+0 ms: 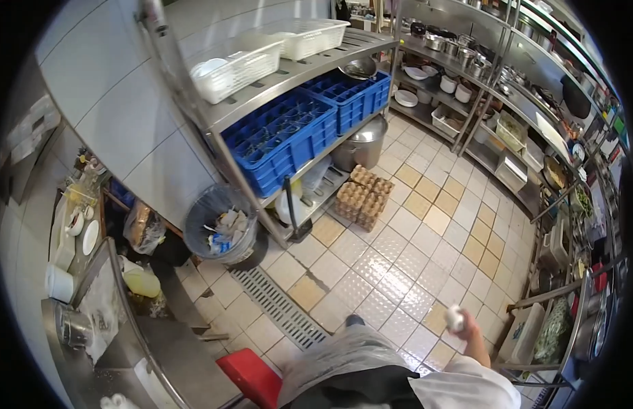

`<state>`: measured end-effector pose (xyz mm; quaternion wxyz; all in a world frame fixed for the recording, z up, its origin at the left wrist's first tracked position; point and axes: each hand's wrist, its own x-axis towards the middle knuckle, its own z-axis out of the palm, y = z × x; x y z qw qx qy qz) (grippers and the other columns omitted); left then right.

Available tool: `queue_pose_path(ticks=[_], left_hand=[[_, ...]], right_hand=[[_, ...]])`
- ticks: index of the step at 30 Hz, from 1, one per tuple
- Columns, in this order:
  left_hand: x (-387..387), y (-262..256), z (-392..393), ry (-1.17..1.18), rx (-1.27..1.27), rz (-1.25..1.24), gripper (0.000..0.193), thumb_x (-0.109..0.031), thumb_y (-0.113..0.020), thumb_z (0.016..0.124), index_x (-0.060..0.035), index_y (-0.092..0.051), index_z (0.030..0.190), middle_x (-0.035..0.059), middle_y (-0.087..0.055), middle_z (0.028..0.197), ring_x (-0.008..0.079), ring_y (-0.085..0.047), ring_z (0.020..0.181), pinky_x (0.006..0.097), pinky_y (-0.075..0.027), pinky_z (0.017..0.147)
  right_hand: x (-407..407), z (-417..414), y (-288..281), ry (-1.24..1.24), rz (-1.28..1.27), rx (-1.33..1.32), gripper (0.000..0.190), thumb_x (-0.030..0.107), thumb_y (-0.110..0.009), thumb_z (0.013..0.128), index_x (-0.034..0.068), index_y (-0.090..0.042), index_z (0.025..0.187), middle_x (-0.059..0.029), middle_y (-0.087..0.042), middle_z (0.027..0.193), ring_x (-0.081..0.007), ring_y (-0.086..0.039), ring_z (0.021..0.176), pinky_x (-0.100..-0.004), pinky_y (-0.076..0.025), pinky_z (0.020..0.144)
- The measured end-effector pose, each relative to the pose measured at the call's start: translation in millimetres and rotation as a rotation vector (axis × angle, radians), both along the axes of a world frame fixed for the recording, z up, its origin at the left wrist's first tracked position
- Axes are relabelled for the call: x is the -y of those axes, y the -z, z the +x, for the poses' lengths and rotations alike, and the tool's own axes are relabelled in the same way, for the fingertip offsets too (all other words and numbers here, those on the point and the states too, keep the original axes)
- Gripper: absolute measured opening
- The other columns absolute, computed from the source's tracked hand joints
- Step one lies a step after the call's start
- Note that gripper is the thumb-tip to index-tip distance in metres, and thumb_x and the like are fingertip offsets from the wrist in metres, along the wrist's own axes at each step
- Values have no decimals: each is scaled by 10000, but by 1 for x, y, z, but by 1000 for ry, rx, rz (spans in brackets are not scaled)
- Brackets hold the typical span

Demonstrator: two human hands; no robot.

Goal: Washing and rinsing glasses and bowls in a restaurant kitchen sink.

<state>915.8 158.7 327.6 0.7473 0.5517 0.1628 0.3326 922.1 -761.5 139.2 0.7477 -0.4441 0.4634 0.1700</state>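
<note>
My right hand (468,327) is held out over the tiled floor (413,271) at the lower right, closed around a small white object (454,319) too blurred to name. A white sleeve covers that arm. My left hand is out of view. Before me lies the floor, with a metal drain grate (278,307) running towards my feet. Near the bottom centre, the tip of one dark shoe (355,320) shows beyond my clothing. Just left of my legs is a red object (249,376), perhaps a dustpan.
Stacked egg trays (365,197) stand on the floor beside a metal rack holding blue crates (291,148). A lined waste bin (222,225) is left of the rack. Steel shelves with pots (449,48) line the right. A steel sink counter (158,353) is at lower left.
</note>
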Motion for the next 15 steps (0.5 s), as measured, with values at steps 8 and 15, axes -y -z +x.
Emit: queue_pose_path(ticks=[8,15], left_hand=[[169,19,118,-60,-108,-93,332,-278,-531,854,-91,-545,1128,84,-582,1037,213,-591,879,381,-514,715],[285,191,318,59,-355,-190,154,-150,-572,798,-60,-549,921,93,-592,729,237,-580,591,390,-485,491]], right_hand=[[-32,393,44,-754,-294,233,574,269,-619,762,116,-415,1276,-107,-561,1056,-264,-601,816,-415,-528,583],[-146,675,-133,-346,231,853,469,256,-576,797,165,-356,1201,-100,-517,1096,-285,-577,924,-425,-530,573]])
